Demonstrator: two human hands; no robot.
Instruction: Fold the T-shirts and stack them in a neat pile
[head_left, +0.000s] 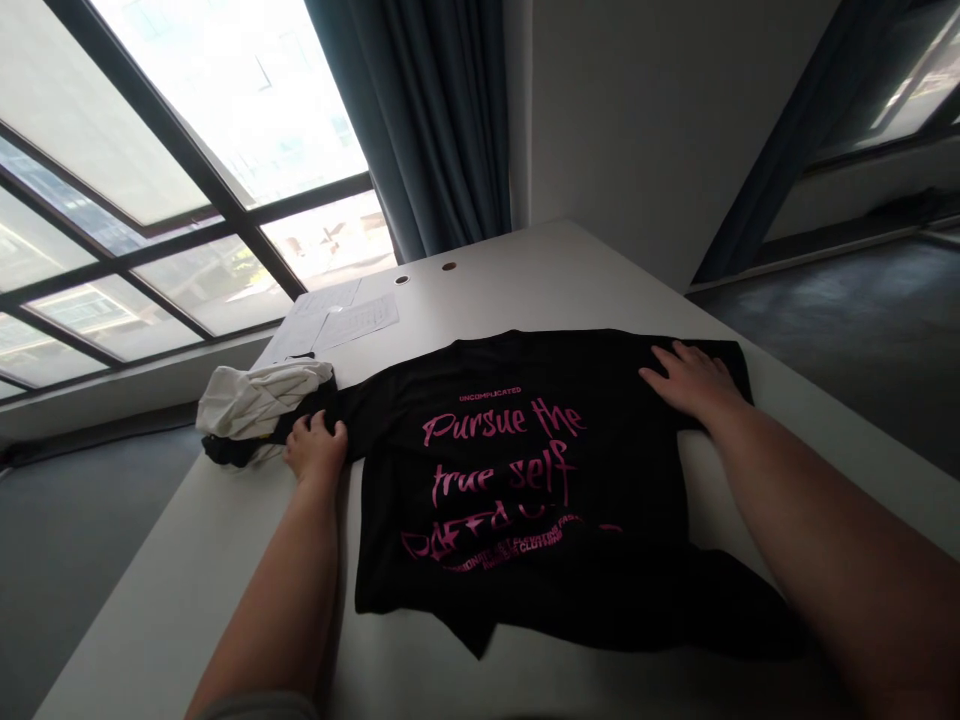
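A black T-shirt (630,450) with pink lettering lies spread on a white table (150,600), its collar edge away from me. Its lower part is bunched and folded over near me, which hides some of the print. My right hand (694,385) rests flat on the sleeve at the right, fingers spread. At the other side, my left hand (316,447) lies on the left sleeve's end with its fingers apart. Just beyond that hand sits a crumpled pile of white and black clothes (259,400), touching the sleeve.
Printed paper sheets (360,318) lie toward the table's far left. Two round cable holes, one of them dark (448,266), are set in the tabletop near the far edge. Large windows (247,90) and a blue curtain (435,130) stand behind, with a wall (622,130) to the right.
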